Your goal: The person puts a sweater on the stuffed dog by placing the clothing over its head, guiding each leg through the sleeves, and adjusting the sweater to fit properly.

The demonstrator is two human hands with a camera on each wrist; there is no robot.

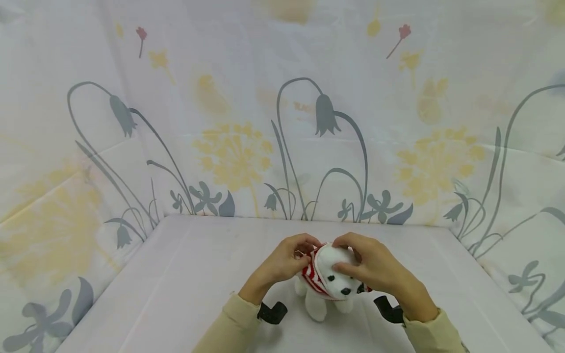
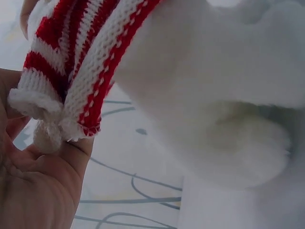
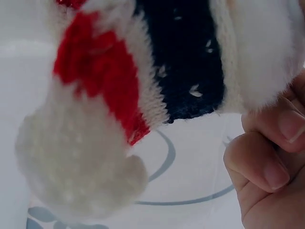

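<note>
A white plush animal (image 1: 325,260) with dark eyes and nose stands on the table, wearing a red-and-white striped knitted garment (image 1: 310,275) around its neck. My left hand (image 1: 284,257) is at the side of its head; in the left wrist view the garment's edge (image 2: 95,52) lies between thumb and fingers. Over the other side of the head, my right hand (image 1: 375,260) holds it with thumb in front and fingers on top. The right wrist view has a navy knitted band (image 3: 186,62) with white flecks, and curled fingers (image 3: 262,162) beside white fur.
A white table (image 1: 198,274) spreads under the toy. Flower-printed cloth (image 1: 247,98) hangs behind it and along both sides. Black curved devices (image 1: 272,313) sit at both wrists, close to the toy.
</note>
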